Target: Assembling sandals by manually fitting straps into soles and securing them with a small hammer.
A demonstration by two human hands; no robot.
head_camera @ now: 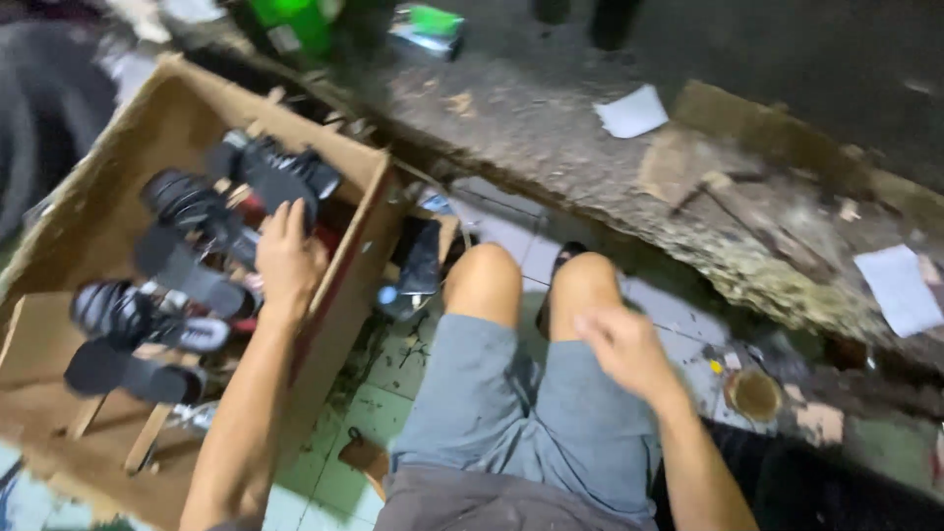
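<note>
My left hand (285, 258) reaches into a large cardboard box (108, 147) and grips a black sandal (280, 182) near the box's far right wall. Several more black sandals (167, 285) sit in the box on wooden sticks. My right hand (621, 346) hovers over my right knee, blurred, fingers loosely curled with nothing in it. I am seated, in grey shorts (521, 413), knees bent toward a rough concrete kerb (610, 167).
A dark phone-like slab (421, 258) leans between box and knees. Scraps of white paper (631, 110) lie on the kerb, another (900, 287) at right. A small round rusty tin (754, 393) rests on the tiled floor. Green items (295, 22) stand at the top.
</note>
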